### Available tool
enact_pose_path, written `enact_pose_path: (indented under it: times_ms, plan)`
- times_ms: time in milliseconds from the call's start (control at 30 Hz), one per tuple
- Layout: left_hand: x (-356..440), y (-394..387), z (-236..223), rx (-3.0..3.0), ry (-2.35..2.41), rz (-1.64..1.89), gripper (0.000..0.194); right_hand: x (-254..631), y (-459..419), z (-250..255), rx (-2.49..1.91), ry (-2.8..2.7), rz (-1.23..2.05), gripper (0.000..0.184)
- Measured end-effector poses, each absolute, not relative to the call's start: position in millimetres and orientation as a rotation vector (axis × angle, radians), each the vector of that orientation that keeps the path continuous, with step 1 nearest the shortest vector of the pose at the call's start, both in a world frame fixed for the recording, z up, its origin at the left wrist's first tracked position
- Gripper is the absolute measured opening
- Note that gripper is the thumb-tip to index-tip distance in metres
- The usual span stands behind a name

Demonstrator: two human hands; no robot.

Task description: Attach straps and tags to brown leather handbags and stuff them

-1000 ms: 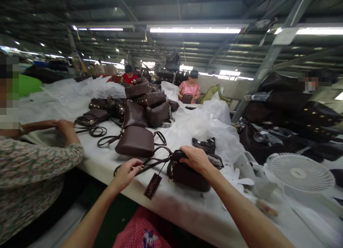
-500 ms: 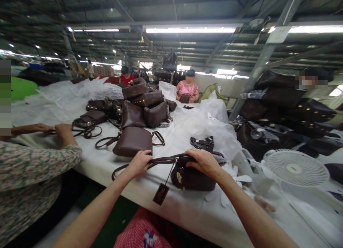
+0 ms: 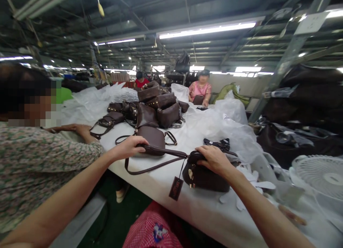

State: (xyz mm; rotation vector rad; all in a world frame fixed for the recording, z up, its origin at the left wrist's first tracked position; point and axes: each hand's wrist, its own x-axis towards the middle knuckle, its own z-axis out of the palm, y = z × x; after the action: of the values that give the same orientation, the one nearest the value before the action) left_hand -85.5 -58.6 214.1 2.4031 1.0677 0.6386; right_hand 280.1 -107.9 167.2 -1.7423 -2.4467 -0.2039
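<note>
Head view: a dark brown handbag (image 3: 207, 178) sits on the white table (image 3: 160, 185), just inside its near edge. The right hand (image 3: 214, 160) grips it from above, fingers curled over the top. The left hand (image 3: 128, 147) is closed on the shoulder strap (image 3: 167, 151), which runs out taut to the left, with a second length sagging in a loop beneath. Strap and hang tag (image 3: 176, 188) are both attached, the tag hanging by a cord at the bag's left end, towards the near edge. The strap is spread out rather than gathered, and no wrapping shows on the bag; whether it is fastened shut cannot be told.

Beyond the left hand lies another brown bag (image 3: 151, 137), its strap loose, and behind it a heap of brown bags (image 3: 147, 116), some studded, with no wrapping visible on those in front. Clear plastic sheeting (image 3: 214, 123) covers the table to the right of the heap, with a small black item (image 3: 217, 143) beside it. A white fan (image 3: 321, 176) stands farther right. At the left, a co-worker in a floral sleeve (image 3: 53, 169) reaches over the table.
</note>
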Motion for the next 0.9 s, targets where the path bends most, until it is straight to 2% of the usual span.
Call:
enact_pose_path:
  times_ms: [100, 200, 400, 567, 900]
  plan:
    - [-74.1, -66.8, 240.7, 2.462, 1.000, 0.604, 0.021, 247.1, -111.4, 181.7, -1.549, -2.393, -0.035, 0.053]
    - [-56.2, -74.7, 262.4, 2.510, 0.906, 0.604, 0.019, 200.1, -106.7, 207.3, -1.255, -2.268, 0.406, 0.040]
    - [-30.1, -65.4, 279.5, 2.451, 0.827, 0.730, 0.016, 157.1, -71.7, 235.5, -0.921, -2.111, 1.019, 0.036]
    - [-27.8, -51.7, 280.0, 2.384, 0.837, 0.750, 0.015, 177.2, -56.0, 222.3, -0.800, -2.129, 1.138, 0.024]
    - [-47.9, -30.3, 275.2, 2.246, 0.969, 0.716, 0.020, 219.8, -35.6, 192.1, -0.889, -2.270, 1.276, 0.029]
